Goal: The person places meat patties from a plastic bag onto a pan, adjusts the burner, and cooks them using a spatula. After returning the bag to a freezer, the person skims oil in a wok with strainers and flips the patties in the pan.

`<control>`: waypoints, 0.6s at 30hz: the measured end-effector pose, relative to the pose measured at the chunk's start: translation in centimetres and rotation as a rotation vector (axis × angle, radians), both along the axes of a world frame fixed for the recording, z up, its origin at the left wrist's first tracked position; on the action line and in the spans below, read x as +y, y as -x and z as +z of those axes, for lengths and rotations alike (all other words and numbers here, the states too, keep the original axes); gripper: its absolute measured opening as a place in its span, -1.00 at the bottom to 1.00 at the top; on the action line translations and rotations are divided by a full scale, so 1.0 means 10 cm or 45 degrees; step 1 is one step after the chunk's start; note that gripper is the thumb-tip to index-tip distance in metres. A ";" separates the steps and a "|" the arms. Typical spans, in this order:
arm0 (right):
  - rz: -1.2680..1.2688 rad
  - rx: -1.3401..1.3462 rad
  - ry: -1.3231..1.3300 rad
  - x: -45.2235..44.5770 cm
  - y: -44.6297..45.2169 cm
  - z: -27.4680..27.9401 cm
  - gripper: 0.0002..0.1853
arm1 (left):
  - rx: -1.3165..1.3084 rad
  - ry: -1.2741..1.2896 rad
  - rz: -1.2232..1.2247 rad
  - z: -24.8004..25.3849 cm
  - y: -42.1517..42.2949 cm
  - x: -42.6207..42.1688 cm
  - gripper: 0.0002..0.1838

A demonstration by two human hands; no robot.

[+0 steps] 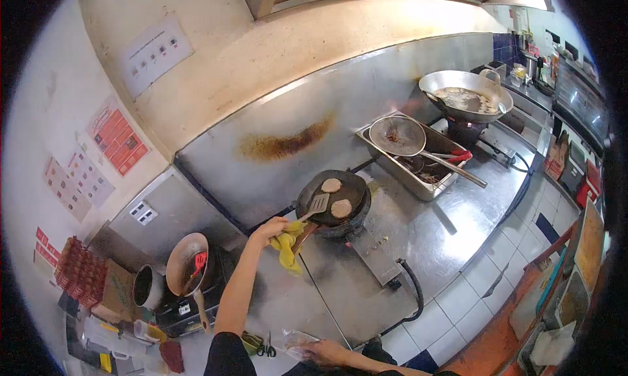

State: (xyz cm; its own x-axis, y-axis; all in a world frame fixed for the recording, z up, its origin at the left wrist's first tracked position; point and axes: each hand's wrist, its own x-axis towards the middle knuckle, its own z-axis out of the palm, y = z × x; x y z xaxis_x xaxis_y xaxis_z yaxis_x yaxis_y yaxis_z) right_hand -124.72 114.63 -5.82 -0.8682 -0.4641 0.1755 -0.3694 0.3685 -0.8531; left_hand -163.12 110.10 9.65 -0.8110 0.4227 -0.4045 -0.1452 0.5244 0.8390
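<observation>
Two round pale patties (341, 209) lie in a dark frying pan (317, 188) on a burner. My left hand (271, 228) is closed round the handle of a slotted spatula (318, 203), whose blade is over the pan beside the patties. A yellow-green cloth (286, 248) hangs under that hand, by the pan's handle; whether the fingers also grip the cloth is unclear. Low in view, my right hand (326, 352) is closed on a clear plastic bag (296, 342). What the bag contains cannot be made out. Scissors (267, 347) lie close to the bag.
A strainer (398, 135) rests across a deep steel tray (428, 191) right of the pan. Beyond it a large wok (466, 96) holds oily liquid. At left are a wok with a red utensil (186, 265), a pot (148, 286) and egg trays (80, 271). A gas hose (413, 291) curves along the front edge.
</observation>
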 end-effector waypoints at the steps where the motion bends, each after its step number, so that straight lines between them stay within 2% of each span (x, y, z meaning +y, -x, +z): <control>1: 0.010 -0.033 -0.041 0.01 -0.01 0.04 -0.47 | 0.003 -0.001 -0.006 -0.13 0.13 -0.07 -0.69; 3: 0.013 -0.055 -0.086 0.03 0.04 0.06 -0.50 | -0.208 0.156 -0.257 -0.24 0.35 -0.10 -0.74; 5: 0.149 -0.332 -0.225 0.01 0.09 0.01 -0.48 | -0.205 0.266 -0.208 -0.17 0.40 -0.09 -0.74; 6: 0.142 -0.323 -0.220 -0.02 0.11 -0.01 -0.48 | -0.213 0.380 -0.149 -0.04 0.33 -0.08 -0.74; 7: 0.172 -0.331 -0.300 -0.05 0.14 -0.03 -0.48 | -0.106 0.490 -0.094 0.20 0.22 0.01 -0.65; 8: 0.199 -0.341 -0.380 -0.10 0.16 -0.07 -0.49 | -0.096 0.499 -0.101 0.33 0.23 0.06 -0.65; 9: 0.190 -0.337 -0.373 -0.15 0.16 -0.18 -0.49 | 0.178 0.669 -0.223 0.43 0.24 0.11 -0.59; 10: 0.086 -0.186 -0.176 -0.23 0.13 -0.41 -0.49 | 0.452 0.829 -0.346 0.47 0.26 0.15 -0.54; 11: -0.019 -0.035 0.018 -0.28 0.12 -0.60 -0.49 | 0.454 0.830 -0.355 0.41 0.36 0.15 -0.54; 13: -0.006 -0.028 0.056 -0.34 0.12 -0.82 -0.49 | 0.726 0.773 -0.190 0.31 0.55 0.19 -0.42; 14: 0.016 -0.020 0.093 -0.36 0.14 -0.90 -0.49 | 0.728 0.772 -0.195 0.31 0.57 0.22 -0.42; 15: 0.011 -0.018 0.092 -0.32 0.13 -0.80 -0.49 | 0.719 0.840 -0.180 0.44 0.47 0.32 -0.40; 16: 0.022 -0.117 -0.085 -0.21 0.11 -0.47 -0.49 | 0.711 0.906 -0.165 0.53 0.42 0.40 -0.38; 17: 0.031 -0.219 -0.262 -0.14 0.11 -0.29 -0.49 | 0.715 0.902 -0.170 0.48 0.50 0.40 -0.38; 18: 0.024 -0.220 -0.263 -0.14 0.13 -0.33 -0.49 | 0.721 0.872 -0.139 0.37 0.63 0.38 -0.39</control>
State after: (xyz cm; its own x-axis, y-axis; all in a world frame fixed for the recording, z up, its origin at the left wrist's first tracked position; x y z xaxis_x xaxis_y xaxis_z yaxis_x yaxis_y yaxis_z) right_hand -126.06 113.23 -9.13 -0.8681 -0.4908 -0.0745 -0.2334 0.5360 -0.8113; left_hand -169.43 113.95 13.33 -0.9352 0.3221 -0.1473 0.2758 0.9232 0.2677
